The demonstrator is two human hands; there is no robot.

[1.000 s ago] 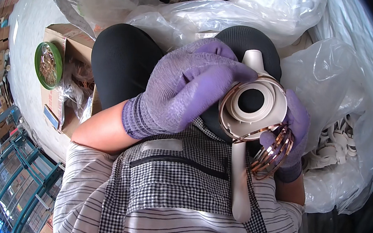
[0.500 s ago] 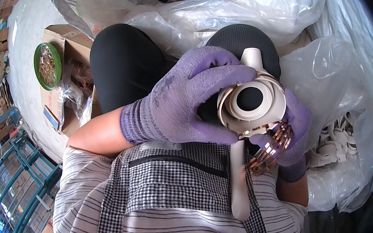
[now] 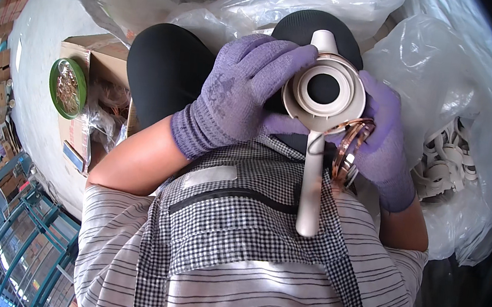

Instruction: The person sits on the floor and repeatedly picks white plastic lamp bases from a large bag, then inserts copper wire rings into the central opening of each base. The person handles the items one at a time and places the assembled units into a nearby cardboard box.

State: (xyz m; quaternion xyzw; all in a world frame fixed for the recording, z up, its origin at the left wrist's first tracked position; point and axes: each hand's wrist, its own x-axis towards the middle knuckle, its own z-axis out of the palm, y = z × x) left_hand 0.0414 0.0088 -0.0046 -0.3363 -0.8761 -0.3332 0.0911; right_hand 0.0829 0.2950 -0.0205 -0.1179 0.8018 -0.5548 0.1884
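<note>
Above my lap is a white hair dryer housing [image 3: 321, 108], its round opening facing up. A short spout points away from me and the long handle points toward my apron. My left hand [image 3: 235, 88], in a purple knit glove, is closed on its left side, fingers over the upper rim and thumb below. My right hand [image 3: 383, 148], gloved alike, presses its right side and holds several shiny copper-coloured rings [image 3: 346, 156] that hang by the handle. One such ring seems to lie around the housing's upper rim. Some right fingers are hidden behind the housing and rings.
On the left, a green round tray [image 3: 53, 88] of small copper-coloured pieces sits on an open cardboard box [image 3: 78, 52] with plastic-wrapped contents. Clear plastic bags [image 3: 411, 57] with white plastic parts [image 3: 449, 155] stand at right and far side. A teal metal frame [image 3: 24, 237] is lower left.
Both hands have moved the housing slightly up and left, away from my body. Its opening now faces up more squarely. The rings in my right hand have swung closer to the handle.
</note>
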